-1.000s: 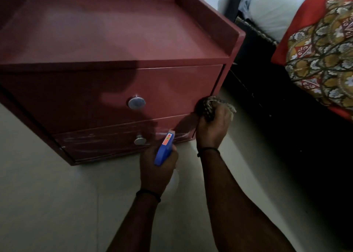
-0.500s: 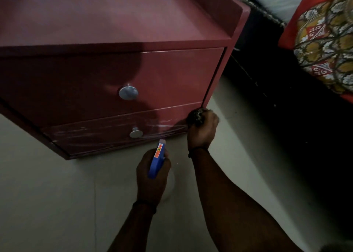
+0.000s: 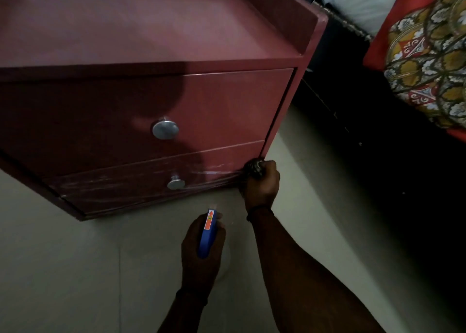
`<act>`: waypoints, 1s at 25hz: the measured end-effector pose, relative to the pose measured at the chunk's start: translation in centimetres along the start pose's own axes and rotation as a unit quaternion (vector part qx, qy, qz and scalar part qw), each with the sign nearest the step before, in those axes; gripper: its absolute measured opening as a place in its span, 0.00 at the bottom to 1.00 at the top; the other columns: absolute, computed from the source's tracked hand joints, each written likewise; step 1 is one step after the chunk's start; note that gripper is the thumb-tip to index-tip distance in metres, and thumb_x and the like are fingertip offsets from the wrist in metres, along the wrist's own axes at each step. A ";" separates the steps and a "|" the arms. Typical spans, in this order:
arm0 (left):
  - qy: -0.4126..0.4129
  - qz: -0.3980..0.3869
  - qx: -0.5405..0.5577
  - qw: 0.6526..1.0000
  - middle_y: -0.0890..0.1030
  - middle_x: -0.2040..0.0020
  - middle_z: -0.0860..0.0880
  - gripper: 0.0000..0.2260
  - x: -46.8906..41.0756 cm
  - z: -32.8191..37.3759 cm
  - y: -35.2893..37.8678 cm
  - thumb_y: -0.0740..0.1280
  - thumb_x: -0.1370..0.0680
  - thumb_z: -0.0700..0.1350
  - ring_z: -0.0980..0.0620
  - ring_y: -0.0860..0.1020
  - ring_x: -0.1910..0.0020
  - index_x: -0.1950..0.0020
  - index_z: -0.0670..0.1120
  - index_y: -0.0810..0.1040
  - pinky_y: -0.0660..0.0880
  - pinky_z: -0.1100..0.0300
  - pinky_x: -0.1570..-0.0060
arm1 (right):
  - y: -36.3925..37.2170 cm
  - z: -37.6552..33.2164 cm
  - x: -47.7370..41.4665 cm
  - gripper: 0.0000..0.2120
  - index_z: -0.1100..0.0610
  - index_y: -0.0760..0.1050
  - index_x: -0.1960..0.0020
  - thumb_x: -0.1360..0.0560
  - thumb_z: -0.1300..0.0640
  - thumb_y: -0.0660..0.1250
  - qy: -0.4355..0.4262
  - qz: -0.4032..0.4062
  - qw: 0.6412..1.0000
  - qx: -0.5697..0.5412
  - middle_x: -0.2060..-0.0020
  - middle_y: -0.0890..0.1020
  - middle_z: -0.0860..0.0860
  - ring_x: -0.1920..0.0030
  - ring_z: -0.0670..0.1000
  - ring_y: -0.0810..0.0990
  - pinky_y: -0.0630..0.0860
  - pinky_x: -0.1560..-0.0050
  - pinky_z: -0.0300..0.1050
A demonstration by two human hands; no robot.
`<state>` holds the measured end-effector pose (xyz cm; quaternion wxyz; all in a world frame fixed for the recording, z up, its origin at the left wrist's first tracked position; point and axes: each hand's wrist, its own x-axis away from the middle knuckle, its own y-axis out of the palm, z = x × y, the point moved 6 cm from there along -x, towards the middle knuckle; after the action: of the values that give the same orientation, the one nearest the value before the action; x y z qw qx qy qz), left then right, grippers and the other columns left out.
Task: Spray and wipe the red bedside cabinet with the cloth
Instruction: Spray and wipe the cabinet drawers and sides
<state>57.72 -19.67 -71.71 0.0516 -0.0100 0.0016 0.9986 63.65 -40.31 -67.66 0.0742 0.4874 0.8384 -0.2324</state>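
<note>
One lower drawer (image 3: pixel 121 186) of the red cabinet (image 3: pixel 151 29) shows white streaks (image 3: pixel 214 172); right hand (image 3: pixel 262 187) clutches cloth (image 3: pixel 254 167), left hand (image 3: pixel 199 249) grips sprayer (image 3: pixel 207 231).

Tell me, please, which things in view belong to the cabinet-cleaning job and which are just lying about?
Job: red cabinet; cloth, gripped by the right hand; blue spray bottle, held in the left hand.
Lying about: patterned bedcover; white pillow.

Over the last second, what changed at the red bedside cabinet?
The right hand, gripping the dark patterned cloth, wiped down the right front edge of the red bedside cabinet to the bottom corner of its lower drawer. The left hand still holds the blue plastic spray bottle, drawn slightly back.
</note>
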 end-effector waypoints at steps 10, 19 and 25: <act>0.021 -0.011 -0.033 0.999 0.82 0.49 0.50 0.13 0.2 -0.4 0.4 0.71 0.21 0.50 0.52 0.82 0.49 0.40 0.46 0.80 0.78 0.59 0.49 | 1.3 1.6 0.0 0.14 0.51 0.67 0.60 0.33 0.71 0.61 0.056 0.012 0.998 -0.013 0.62 0.76 0.55 0.60 0.53 0.74 0.71 0.59 0.46; 0.058 0.000 -0.087 0.995 0.80 0.56 0.53 0.06 0.2 1.5 -0.6 0.72 0.23 0.48 0.52 0.80 0.55 0.47 0.53 0.78 0.77 0.60 0.55 | 2.1 2.4 -0.3 0.11 0.53 0.66 0.60 0.31 0.68 0.61 0.170 0.019 0.985 -0.030 0.62 0.77 0.53 0.59 0.55 0.76 0.74 0.58 0.47; 0.066 0.005 -0.090 0.994 0.81 0.51 0.55 0.09 0.5 1.4 -1.4 0.71 0.22 0.55 0.52 0.81 0.50 0.44 0.57 0.79 0.79 0.53 0.49 | 1.7 0.1 -1.0 0.12 0.52 0.65 0.62 0.33 0.68 0.61 0.120 0.074 0.989 -0.035 0.63 0.77 0.56 0.62 0.53 0.72 0.71 0.60 0.47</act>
<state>57.30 -18.24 -70.32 0.0448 -0.0800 -0.0849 0.9922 65.62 -40.39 -67.98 0.0070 0.5694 0.8106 -0.1365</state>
